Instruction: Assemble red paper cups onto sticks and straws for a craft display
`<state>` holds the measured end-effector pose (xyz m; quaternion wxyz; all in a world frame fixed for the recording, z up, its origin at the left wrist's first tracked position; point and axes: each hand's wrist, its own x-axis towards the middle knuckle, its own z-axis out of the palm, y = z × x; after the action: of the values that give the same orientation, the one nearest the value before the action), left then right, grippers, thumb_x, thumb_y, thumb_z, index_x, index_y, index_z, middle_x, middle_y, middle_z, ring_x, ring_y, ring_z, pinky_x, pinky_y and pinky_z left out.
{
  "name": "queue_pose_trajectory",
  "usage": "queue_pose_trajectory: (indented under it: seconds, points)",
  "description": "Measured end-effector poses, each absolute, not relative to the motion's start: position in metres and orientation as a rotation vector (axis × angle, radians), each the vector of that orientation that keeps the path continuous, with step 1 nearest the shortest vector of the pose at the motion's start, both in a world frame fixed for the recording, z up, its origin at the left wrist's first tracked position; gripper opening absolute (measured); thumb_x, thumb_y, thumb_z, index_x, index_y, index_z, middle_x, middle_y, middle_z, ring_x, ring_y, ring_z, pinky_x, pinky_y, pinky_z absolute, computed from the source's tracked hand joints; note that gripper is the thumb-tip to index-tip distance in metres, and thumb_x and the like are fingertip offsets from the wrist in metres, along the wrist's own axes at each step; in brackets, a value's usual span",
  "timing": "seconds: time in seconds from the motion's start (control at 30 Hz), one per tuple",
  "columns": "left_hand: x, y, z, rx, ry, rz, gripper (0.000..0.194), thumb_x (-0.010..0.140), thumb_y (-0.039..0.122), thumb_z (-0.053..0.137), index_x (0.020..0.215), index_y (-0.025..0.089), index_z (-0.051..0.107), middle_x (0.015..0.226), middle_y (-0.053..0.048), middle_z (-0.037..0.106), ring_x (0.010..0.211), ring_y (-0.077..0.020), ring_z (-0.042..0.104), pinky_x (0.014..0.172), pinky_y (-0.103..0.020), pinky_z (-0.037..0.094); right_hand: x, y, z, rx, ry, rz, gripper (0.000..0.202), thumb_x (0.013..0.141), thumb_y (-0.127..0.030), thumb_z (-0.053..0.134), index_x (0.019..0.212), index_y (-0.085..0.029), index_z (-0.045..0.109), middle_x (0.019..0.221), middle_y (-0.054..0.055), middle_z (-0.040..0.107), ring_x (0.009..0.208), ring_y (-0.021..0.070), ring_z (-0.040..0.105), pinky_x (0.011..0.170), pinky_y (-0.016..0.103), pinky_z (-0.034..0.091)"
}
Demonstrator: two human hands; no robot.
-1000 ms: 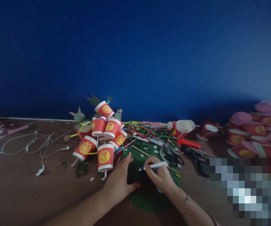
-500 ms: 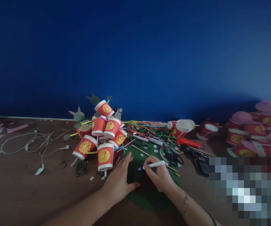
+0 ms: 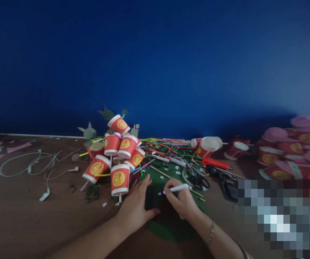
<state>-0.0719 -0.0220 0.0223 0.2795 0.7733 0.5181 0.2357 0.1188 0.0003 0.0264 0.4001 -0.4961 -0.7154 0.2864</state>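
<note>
A dark green sheet of paper (image 3: 168, 230) lies on the table in front of me. My left hand (image 3: 137, 201) rests on its left part, fingers spread and thumb stretched out, holding nothing. My right hand (image 3: 180, 199) closes round a white marker pen (image 3: 178, 187), its dark tip pointing left just over the sheet. Whether the tip touches the paper I cannot tell. Beside my left hand stands a cluster of red paper cups (image 3: 120, 180) with gold prints, joined with straws and bearing green rabbit-head cutouts (image 3: 89, 133).
Scissors (image 3: 197, 180), a red-handled cutter (image 3: 217, 163), markers (image 3: 168, 158) and straws lie behind the sheet. White earphones (image 3: 45, 195) spread out at left. More cups (image 3: 270, 156) with pink circles are stacked at right. A blue wall (image 3: 155, 72) rises behind the table.
Both hands keep almost the same place and grip. The whole view has shifted very slightly; no object has visibly been moved.
</note>
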Motion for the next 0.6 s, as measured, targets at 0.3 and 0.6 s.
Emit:
queue_pose_trajectory:
  seconds: [0.3, 0.6]
  points:
    - [-0.0725, -0.0222, 0.0216, 2.083, 1.396, 0.633, 0.099, 0.065, 0.029, 0.072, 0.144, 0.022, 0.012, 0.137, -0.012, 0.048, 0.131, -0.0315, 0.036, 0.107, -0.055, 0.028, 0.1183, 0.0, 0.0267, -1.282, -1.831, 0.7, 0.014, 0.076, -0.017, 0.05, 0.062, -0.02, 0.051, 0.059, -0.001, 0.052, 0.059, 0.0146, 0.048, 0.056, 0.026, 0.035]
    - [-0.0709, -0.0225, 0.0258, 2.052, 1.416, 0.601, 0.098, 0.064, 0.027, 0.073, 0.143, 0.02, 0.016, 0.137, -0.012, 0.047, 0.131, -0.0305, 0.035, 0.109, -0.053, 0.026, 0.1182, 0.0003, 0.0283, -1.29, -1.838, 0.711, 0.015, 0.076, -0.016, 0.05, 0.062, -0.02, 0.05, 0.059, -0.001, 0.051, 0.059, 0.0144, 0.048, 0.055, 0.025, 0.035]
